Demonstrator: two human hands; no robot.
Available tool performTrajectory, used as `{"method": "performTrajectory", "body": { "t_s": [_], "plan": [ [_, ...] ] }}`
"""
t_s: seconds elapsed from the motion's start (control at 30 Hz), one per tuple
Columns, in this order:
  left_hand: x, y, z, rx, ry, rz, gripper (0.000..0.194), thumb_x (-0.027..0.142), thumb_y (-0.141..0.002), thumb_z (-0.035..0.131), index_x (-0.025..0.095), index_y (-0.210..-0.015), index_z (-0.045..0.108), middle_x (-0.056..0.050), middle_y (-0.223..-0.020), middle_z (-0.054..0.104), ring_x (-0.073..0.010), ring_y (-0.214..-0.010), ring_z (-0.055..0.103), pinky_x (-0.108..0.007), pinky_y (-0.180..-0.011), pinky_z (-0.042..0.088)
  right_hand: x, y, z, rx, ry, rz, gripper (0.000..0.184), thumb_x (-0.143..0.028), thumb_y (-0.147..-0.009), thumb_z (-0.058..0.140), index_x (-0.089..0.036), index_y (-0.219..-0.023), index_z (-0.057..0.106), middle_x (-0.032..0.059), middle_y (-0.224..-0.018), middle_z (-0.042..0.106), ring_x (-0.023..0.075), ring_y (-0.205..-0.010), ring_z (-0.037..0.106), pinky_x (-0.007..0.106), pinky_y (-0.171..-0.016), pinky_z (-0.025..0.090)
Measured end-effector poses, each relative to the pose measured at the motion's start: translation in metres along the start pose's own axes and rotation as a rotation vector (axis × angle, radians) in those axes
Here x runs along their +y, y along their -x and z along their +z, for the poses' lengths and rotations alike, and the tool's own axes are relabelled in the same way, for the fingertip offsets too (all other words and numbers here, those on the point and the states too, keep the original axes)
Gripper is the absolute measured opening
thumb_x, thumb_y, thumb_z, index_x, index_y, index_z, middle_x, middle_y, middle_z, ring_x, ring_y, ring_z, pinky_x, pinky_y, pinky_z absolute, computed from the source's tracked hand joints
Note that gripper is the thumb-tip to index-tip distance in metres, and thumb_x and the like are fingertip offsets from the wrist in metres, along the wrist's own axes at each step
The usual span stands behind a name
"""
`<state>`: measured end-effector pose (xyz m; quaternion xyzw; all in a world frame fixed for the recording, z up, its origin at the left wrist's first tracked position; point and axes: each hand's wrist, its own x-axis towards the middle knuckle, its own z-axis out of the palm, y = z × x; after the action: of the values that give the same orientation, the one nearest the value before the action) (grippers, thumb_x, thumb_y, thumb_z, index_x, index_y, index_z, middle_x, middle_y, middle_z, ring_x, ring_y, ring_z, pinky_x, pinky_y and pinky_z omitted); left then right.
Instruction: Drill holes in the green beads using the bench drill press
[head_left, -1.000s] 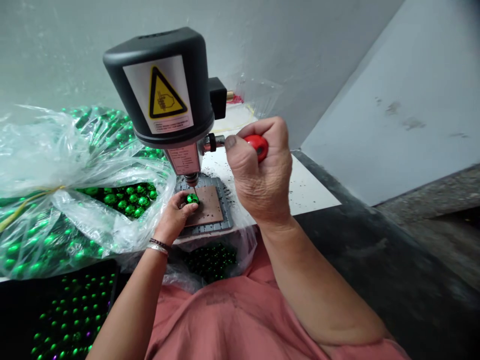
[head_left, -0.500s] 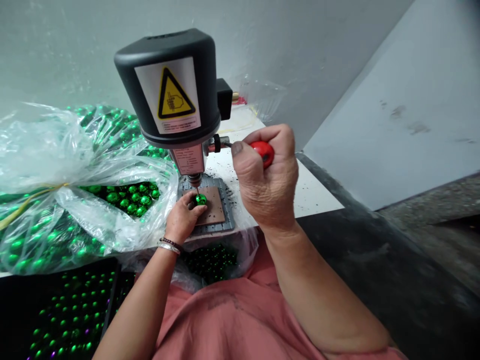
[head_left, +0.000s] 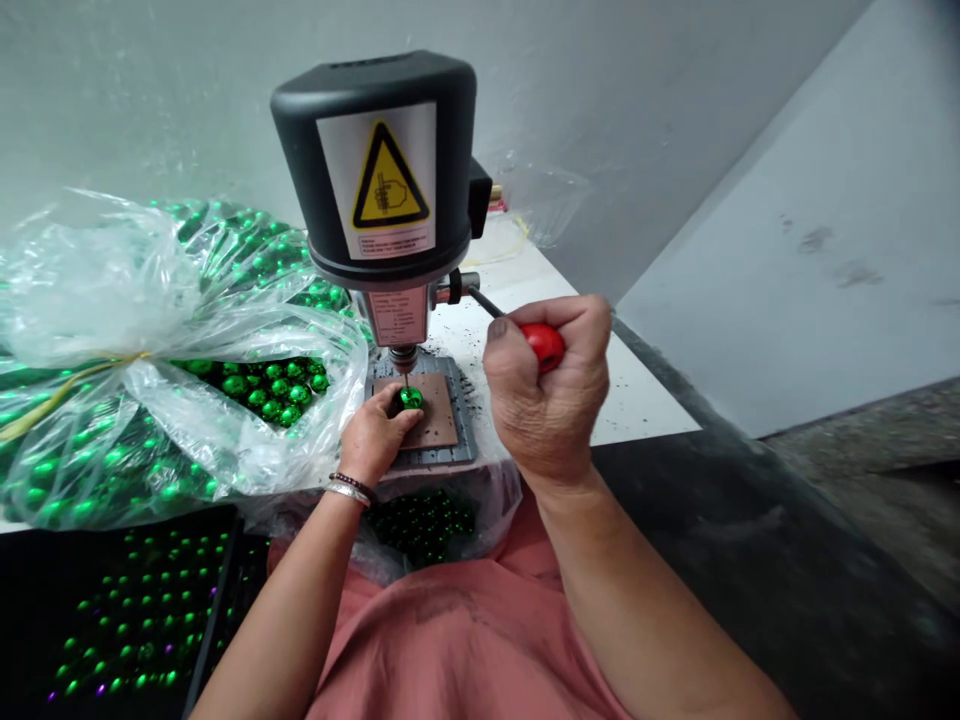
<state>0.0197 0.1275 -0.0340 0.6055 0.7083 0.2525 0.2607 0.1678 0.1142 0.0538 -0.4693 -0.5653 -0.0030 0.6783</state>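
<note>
A shiny green ball (head_left: 412, 399) is pinched between the thumb and finger of my left hand (head_left: 373, 434), on a brown board (head_left: 439, 420) that lies over the grey base (head_left: 466, 440) of a small drill press (head_left: 375, 170). The thin bit (head_left: 407, 380) points down at the top of the ball; I cannot tell how deep it is. My right hand (head_left: 547, 395) is wrapped round the red knob (head_left: 543, 346) of the press's feed lever (head_left: 487, 302), to the right of the machine. Dark shavings lie around the base.
On the left, a large clear plastic bag (head_left: 97, 290) full of green balls lies on the white table (head_left: 637, 400). Another bag (head_left: 424, 525) of balls hangs below the table edge. A black tray (head_left: 199, 660) with rows of green balls stands at lower left.
My right hand has pulled the red lever knob downward. My left hand still holds the ball under the bit. The whole view has shifted slightly.
</note>
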Motion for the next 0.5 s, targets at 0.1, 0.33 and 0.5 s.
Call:
{"method": "performTrajectory", "body": {
  "t_s": [0.1, 0.33, 0.5],
  "plan": [
    [0.001, 0.001, 0.0, 0.002, 0.004, -0.004, 0.05, 0.038, -0.074, 0.062, 0.021, -0.121, 0.059, -0.006, -0.121, 0.063, -0.0218, -0.108, 0.059, -0.031, -0.092, 0.043, 0.004, 0.006, 0.002, 0.025, -0.001, 0.009, 0.007, -0.024, -0.079, 0.054, -0.021, -0.079, 0.048, -0.0045, -0.069, 0.053, 0.0025, -0.061, 0.049, 0.017, -0.058, 0.044],
    [0.002, 0.001, 0.0, 0.013, -0.033, -0.018, 0.049, 0.04, -0.074, 0.063, 0.024, -0.12, 0.06, -0.006, -0.113, 0.068, -0.0217, -0.102, 0.062, -0.031, -0.089, 0.045, 0.007, 0.014, 0.008, 0.076, -0.078, 0.028, 0.007, -0.022, -0.078, 0.053, -0.02, -0.082, 0.047, -0.0032, -0.071, 0.053, 0.003, -0.062, 0.051, 0.017, -0.058, 0.045],
    [0.004, 0.003, -0.002, 0.007, -0.027, -0.018, 0.047, 0.039, -0.074, 0.063, 0.025, -0.119, 0.06, -0.005, -0.108, 0.069, -0.0212, -0.097, 0.063, -0.03, -0.085, 0.046, 0.017, 0.026, 0.012, 0.096, -0.116, 0.058, 0.009, -0.023, -0.078, 0.053, -0.019, -0.082, 0.047, -0.0037, -0.069, 0.052, 0.003, -0.059, 0.051, 0.018, -0.057, 0.044]
  ]
}}
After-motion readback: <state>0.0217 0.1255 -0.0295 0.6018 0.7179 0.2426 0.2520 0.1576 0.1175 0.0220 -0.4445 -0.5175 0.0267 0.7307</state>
